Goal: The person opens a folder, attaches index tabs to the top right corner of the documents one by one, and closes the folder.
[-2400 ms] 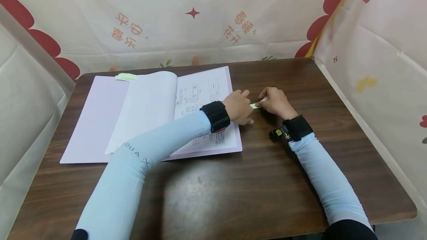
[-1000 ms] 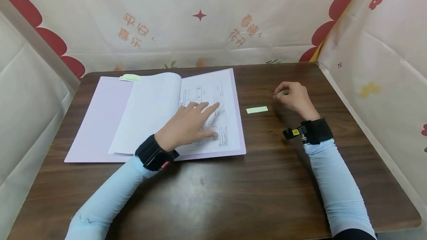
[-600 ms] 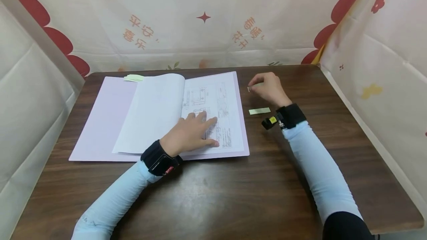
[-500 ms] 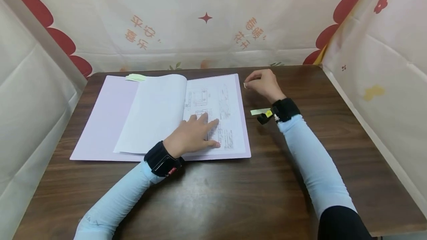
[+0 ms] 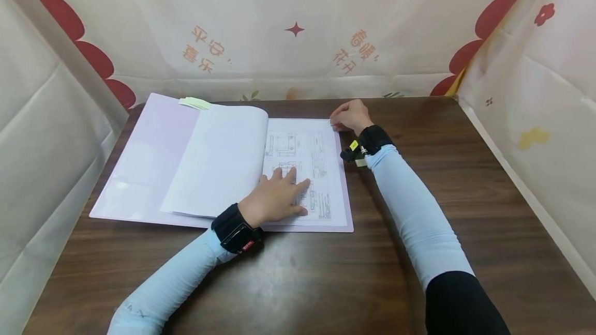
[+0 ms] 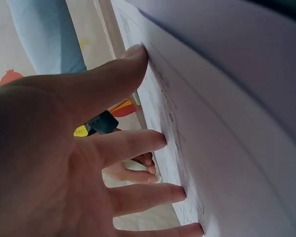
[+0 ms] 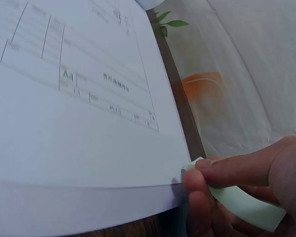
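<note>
An open lilac folder (image 5: 153,138) lies on the table with a turned-over white page (image 5: 219,154) and, on its right side, a printed drawing sheet (image 5: 321,169). My left hand (image 5: 274,198) rests spread on that sheet, its fingertips touching the paper in the left wrist view. At the sheet's far right corner, my right hand (image 5: 351,115) pinches a pale green sticky note strip (image 7: 249,206) between thumb and fingers. One end of the strip meets the corner; the rest curves back under the palm.
Another green strip (image 5: 361,163) lies on the brown table (image 5: 298,283), partly hidden under the right wrist camera (image 5: 350,153). Several green tabs (image 5: 194,103) stick out at the folder's far edge. Printed cloth walls (image 5: 261,50) close in the back and sides.
From beside the right hand, my left hand has moved back onto the sheet. One green strip now lies on the table, and my right hand has carried another left to the sheet's far corner.
</note>
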Tool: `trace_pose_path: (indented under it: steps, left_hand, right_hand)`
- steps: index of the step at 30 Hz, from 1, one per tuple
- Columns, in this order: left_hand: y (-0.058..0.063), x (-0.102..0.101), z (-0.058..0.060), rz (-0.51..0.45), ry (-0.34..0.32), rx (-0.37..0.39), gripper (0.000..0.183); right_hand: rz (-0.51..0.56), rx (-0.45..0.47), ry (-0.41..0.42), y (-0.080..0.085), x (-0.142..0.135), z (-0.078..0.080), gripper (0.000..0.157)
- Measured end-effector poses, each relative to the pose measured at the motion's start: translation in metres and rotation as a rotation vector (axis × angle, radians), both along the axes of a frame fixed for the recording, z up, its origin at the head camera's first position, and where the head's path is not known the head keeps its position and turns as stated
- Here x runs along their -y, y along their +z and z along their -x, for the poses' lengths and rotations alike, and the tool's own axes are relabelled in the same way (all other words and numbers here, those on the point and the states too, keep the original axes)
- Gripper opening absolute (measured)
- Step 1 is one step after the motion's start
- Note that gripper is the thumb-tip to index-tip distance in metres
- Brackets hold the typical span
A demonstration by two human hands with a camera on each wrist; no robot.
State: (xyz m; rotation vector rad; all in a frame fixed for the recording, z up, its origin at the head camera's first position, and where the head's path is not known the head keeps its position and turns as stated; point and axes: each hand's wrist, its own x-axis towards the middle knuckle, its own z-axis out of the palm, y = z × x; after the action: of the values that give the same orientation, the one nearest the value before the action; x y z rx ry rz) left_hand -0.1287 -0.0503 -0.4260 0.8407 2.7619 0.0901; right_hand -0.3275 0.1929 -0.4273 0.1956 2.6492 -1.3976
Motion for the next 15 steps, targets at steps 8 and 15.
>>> trace_pose_path:
  steps: [8, 15]
  left_hand:
    - [-0.003, -0.004, -0.001, 0.037, -0.018, -0.041, 0.076]
    - [-0.006, -0.003, 0.0, 0.049, -0.022, -0.053, 0.075]
  right_hand:
    - [0.104, 0.05, -0.003, -0.008, 0.003, 0.011, 0.019]
    - [0.063, 0.033, -0.009, -0.006, 0.011, 0.009, 0.019]
